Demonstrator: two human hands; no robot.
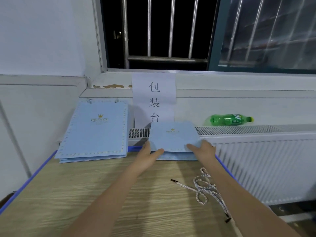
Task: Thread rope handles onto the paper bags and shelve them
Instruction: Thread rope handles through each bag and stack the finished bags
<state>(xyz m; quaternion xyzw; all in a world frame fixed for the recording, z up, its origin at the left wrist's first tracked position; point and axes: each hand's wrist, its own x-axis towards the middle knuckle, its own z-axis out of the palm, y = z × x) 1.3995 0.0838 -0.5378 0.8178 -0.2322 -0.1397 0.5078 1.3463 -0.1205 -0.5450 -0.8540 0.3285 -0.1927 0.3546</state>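
Wooden table [85,194], both hands on flat bag [173,137], top edge windowward.

— From where is the scene seen?

— A single view is given, taken from the head and aimed forward and down over a wooden table [106,189]. Both forearms are seen running away from the lens toward the table's far edge.

— How near is it?

— The table is held close beneath; the radiator [266,161], the window bars [171,28] and a paper sign [153,96] are faced straight ahead, farther off. Straight lines are bent near the edges by the wide lens.
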